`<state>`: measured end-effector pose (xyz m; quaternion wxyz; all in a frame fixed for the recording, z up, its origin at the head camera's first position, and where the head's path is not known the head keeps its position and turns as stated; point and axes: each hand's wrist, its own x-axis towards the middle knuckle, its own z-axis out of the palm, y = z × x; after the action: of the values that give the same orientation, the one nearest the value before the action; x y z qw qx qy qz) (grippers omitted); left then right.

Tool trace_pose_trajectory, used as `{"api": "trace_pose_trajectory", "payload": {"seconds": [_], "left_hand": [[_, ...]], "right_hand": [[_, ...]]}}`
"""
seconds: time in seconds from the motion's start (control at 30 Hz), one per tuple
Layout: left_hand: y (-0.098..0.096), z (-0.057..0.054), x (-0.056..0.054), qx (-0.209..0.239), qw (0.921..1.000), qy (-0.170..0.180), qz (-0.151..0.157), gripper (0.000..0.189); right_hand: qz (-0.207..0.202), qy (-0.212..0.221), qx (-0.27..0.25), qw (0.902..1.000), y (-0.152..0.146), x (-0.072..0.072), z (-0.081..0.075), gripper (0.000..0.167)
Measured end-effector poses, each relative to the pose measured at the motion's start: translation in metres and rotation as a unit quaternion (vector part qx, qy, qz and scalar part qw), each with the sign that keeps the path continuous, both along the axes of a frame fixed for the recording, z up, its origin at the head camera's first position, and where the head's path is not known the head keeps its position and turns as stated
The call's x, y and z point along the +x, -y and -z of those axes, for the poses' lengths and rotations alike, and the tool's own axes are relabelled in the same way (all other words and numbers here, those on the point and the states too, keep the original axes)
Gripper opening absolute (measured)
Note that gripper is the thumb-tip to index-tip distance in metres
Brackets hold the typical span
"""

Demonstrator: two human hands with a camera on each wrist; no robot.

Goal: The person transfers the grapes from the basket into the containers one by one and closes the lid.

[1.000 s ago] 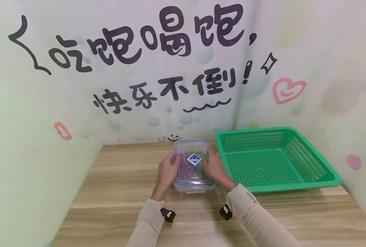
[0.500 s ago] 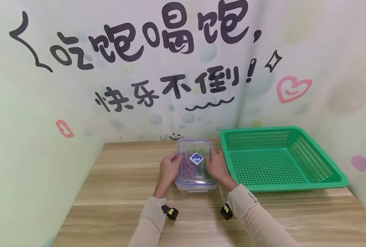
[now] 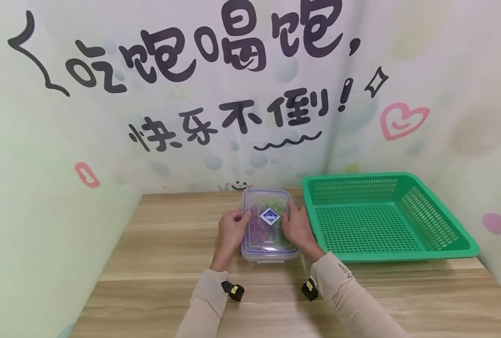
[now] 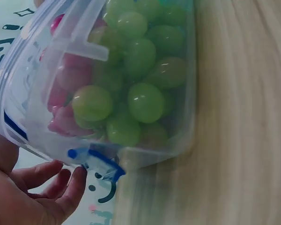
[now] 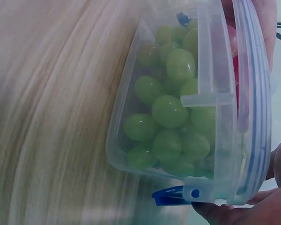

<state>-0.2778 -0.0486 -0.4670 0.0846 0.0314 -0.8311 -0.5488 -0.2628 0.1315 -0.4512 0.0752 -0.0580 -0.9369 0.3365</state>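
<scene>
A clear plastic food container (image 3: 256,237) with a blue-edged lid sits on the table in the head view, long sides facing the hands. Green grapes (image 4: 145,103) show through its wall, with pinkish-red fruit above them. My left hand (image 3: 232,230) grips its left side, thumb on the lid's edge. Its fingertips reach a blue latch (image 4: 100,164) that sticks outward in the left wrist view. On the opposite side my right hand (image 3: 298,230) holds the lid's edge, fingers at another outward-turned blue latch (image 5: 171,196).
A green perforated plastic basket (image 3: 402,256) stands to the right, its left rim close to my right hand. Wood-grain table top (image 3: 161,267) stretches left and in front. A printed wall (image 3: 182,173) rises behind the table's back edge.
The head view has shifted slightly, so the scene moves a little to the right. Both hands stay at the container's sides, and the container and basket keep their places.
</scene>
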Motion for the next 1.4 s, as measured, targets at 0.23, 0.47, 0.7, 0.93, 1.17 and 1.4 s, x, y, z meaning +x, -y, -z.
{"api": "trace_pose_trajectory", "payload": {"seconds": [0.23, 0.47, 0.7, 0.93, 1.17, 1.4], "left_hand": [[0.006, -0.010, -0.003, -0.015, 0.9992, 0.036, 0.010, 0.033], [0.013, -0.012, -0.008, 0.012, 0.9963, 0.086, 0.001, 0.033], [0.016, -0.010, -0.010, 0.026, 0.9951, 0.095, 0.012, 0.033], [0.016, -0.006, -0.011, 0.035, 0.9940, 0.102, 0.020, 0.032], [0.017, -0.002, -0.010, 0.041, 0.9936, 0.103, 0.022, 0.039], [0.021, 0.006, -0.007, 0.063, 0.9887, 0.133, 0.026, 0.065]], "right_hand": [[0.016, 0.000, -0.008, 0.9998, 0.001, -0.003, 0.001, 0.049], [0.016, -0.022, -0.012, 0.9996, -0.001, -0.004, 0.001, 0.041], [0.009, -0.030, -0.021, 0.9993, -0.003, -0.005, 0.002, 0.039], [0.009, -0.041, -0.027, 0.9987, -0.003, -0.004, 0.006, 0.037], [0.006, -0.030, -0.053, 0.9981, -0.003, -0.004, 0.011, 0.038], [0.014, 0.015, -0.103, 0.9944, 0.000, -0.002, 0.013, 0.045]]}}
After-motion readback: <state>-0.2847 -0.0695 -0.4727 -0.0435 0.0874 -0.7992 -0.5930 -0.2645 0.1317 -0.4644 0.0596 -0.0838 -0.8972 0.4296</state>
